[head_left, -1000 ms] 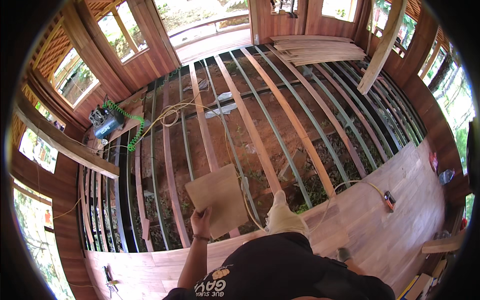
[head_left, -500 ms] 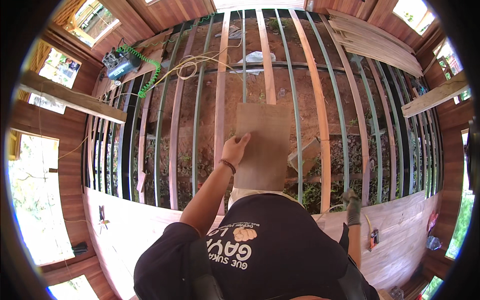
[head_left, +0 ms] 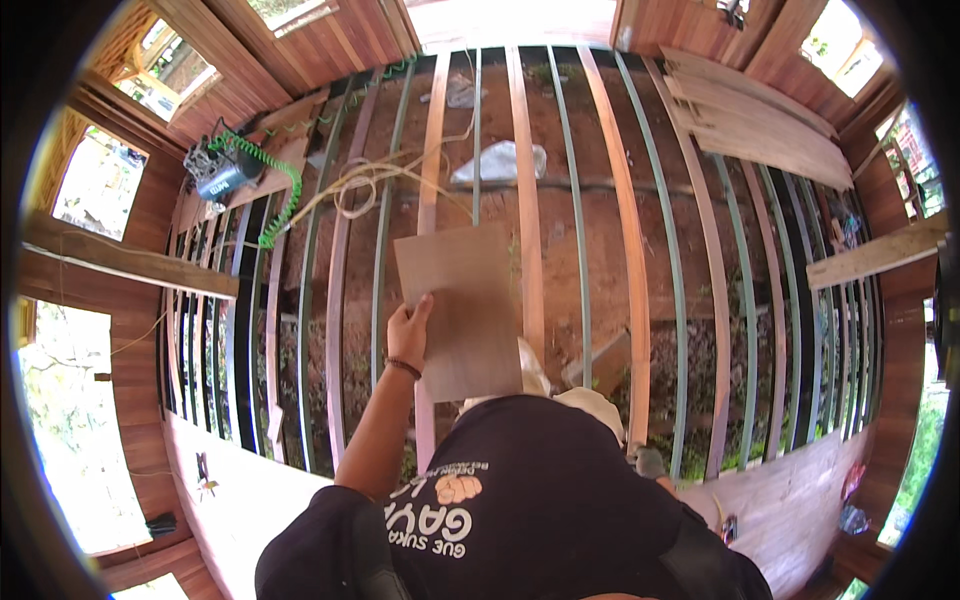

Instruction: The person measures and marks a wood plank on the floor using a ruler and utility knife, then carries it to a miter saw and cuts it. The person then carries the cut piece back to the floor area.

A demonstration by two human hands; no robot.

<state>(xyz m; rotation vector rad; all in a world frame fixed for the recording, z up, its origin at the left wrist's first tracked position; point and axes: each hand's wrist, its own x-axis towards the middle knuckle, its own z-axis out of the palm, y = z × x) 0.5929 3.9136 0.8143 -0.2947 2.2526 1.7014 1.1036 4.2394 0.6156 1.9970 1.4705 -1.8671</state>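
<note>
My left hand point(head_left: 408, 335) grips the left edge of a flat brown rectangular board point(head_left: 468, 310), thumb on its upper face. The board is held out in front of my body, above the open floor joists. My right hand point(head_left: 648, 461), in a grey glove, is low on the right beside my hip, close to a joist and the edge of the laid floorboards. My body partly hides it, and its fingers are too small and blurred to read.
Long parallel joists point(head_left: 632, 250) span bare soil, with gaps between them. An air compressor point(head_left: 228, 172) with a green coiled hose point(head_left: 293, 190) stands far left. Loose planks point(head_left: 755, 115) lie far right. Pale floorboards point(head_left: 250, 505) run behind me; a tool point(head_left: 729, 528) lies on them.
The board has shifted left and tilted in my left hand. My right hand has drawn in toward my body, and my view has moved slightly.
</note>
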